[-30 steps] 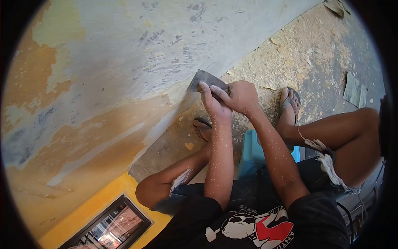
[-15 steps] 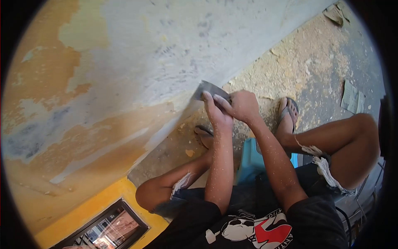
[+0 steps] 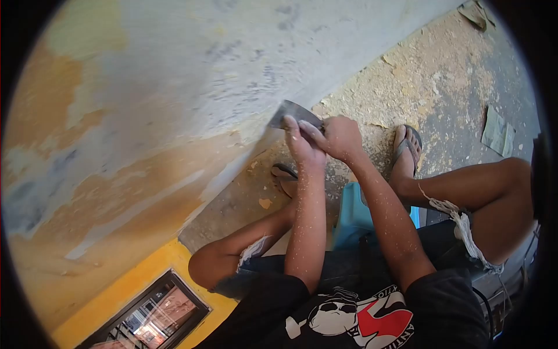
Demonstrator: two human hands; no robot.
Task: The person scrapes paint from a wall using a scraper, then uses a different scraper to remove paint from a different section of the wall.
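While the head view looks down past both forearms, the right hand (image 3: 343, 138) is closed in a fist at one end of a flat metal scraper (image 3: 302, 114), whose handle it hides. The left hand (image 3: 306, 146), just beside it and touching it, has its fingers laid along the blade, pressing on the face toward the body. The scraper thus lies at the fingertips of the left hand, its far corner up against or just in front of the wall (image 3: 168, 93); which of the two, I cannot tell. To the left of the hands and beyond them, this wall shows patches of white, orange and pale yellow, with dark scuffs just past the blade. Beyond the right hand and to its right, the floor (image 3: 442, 75) is strewn with pale flakes; similar specks dot both forearms. A sandalled right foot (image 3: 401, 152) stands to the right of the right hand, and a folded sheet (image 3: 497, 131) lies farther out that way. Nearer the body than the hands, a light blue stool (image 3: 350, 216) shows between the forearms.
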